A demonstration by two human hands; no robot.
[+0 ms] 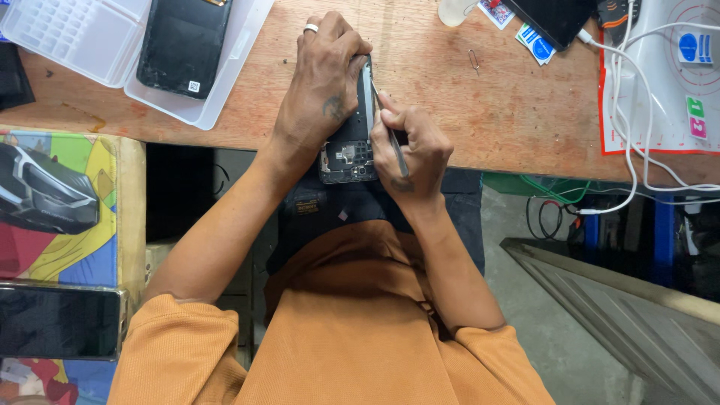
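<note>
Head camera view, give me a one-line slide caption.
Left hand steadies an opened smartphone on a wooden workbench while the right hand works metal tweezers along its edge.

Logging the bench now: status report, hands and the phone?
Left hand grips opened phone. Right hand holds tweezers at its edge. Nothing blocking.
</note>
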